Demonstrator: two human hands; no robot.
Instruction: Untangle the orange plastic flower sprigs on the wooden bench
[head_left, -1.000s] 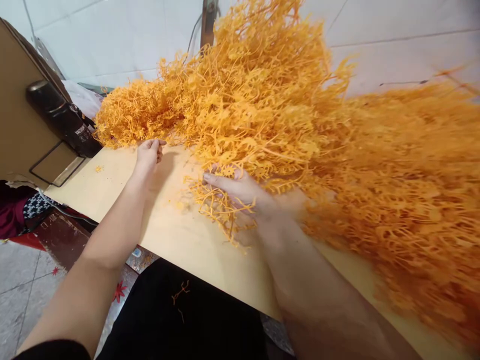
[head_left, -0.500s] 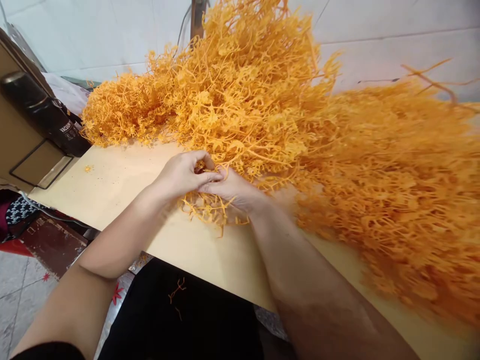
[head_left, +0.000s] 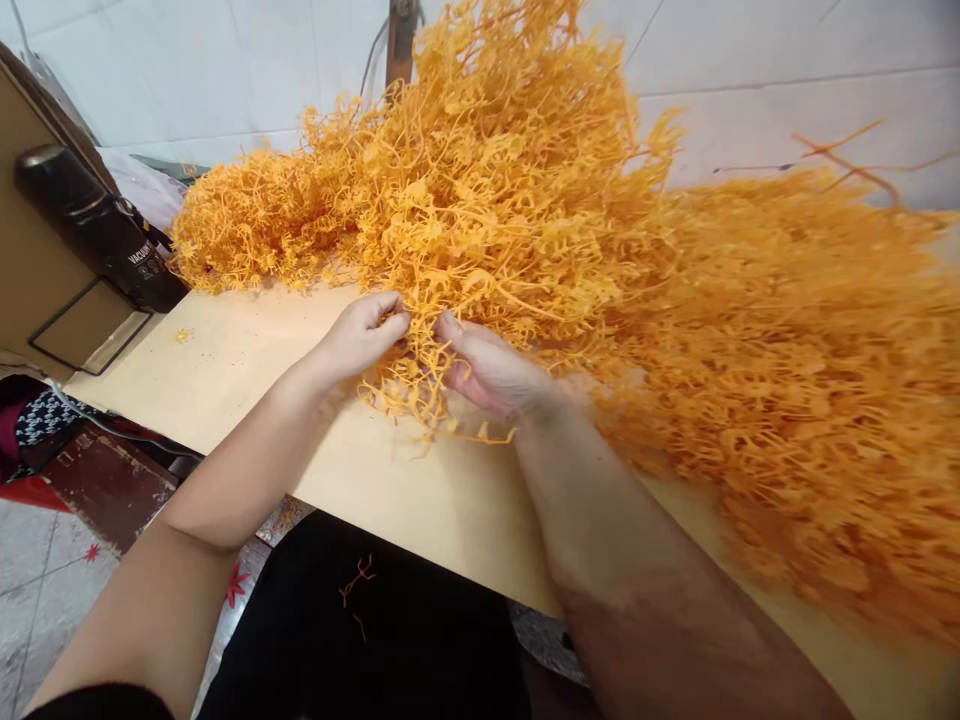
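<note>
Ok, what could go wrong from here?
1. Snagging: the loose orange strands between the left hand and right hand sit right against the tangled orange pile, so a pull might drag neighbours along or tear thin stems.
2. Sweeping: the right forearm lies close beside the pile's right side; a sideways move could shift it.
3. Dropped scraps: bits already lie on the black clothing below the table; more might fall.

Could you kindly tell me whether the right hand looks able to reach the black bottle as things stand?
Probably not directly: the left hand lies between the right hand and the black bottle, with the heap of orange strands just beyond.
</note>
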